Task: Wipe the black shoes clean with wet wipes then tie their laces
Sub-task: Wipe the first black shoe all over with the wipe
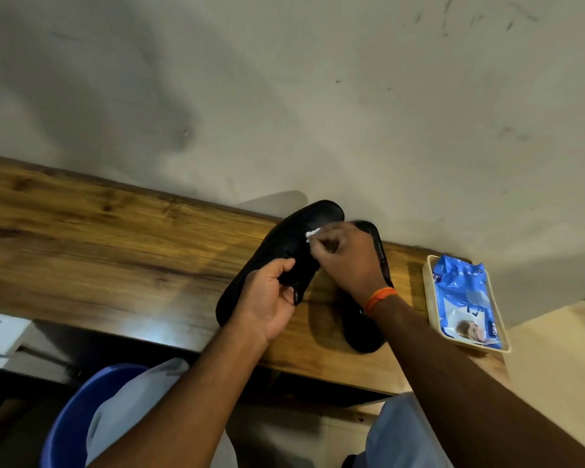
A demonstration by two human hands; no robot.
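1. A person sits at a wooden worktop (115, 238) set against a pale, scuffed wall (318, 96), seen from a camera on their head looking down along both bare forearms.
2. The left hand (271, 298) grips a black shoe (294, 244) near its opening, thumb on top and fingers curled round the edge, holding it tilted with the toe pointing up toward the wall.
3. The right hand (345, 258) has its fingers bunched together, pinching a small white wet wipe (313, 234) pressed against the upper of the held shoe, near the toe.
4. An orange band (379, 298) circles the right wrist.
5. A second black shoe (362, 329) lies on the worktop just beside the first, largely hidden behind the right hand and wrist.
6. To the right, near the worktop's end, a blue packet of wet wipes (463, 295) lies in a shallow cream tray (429, 298).
7. At the bottom, a blue rounded object (71, 423) and pale grey trousers (406, 434) show below the worktop edge.
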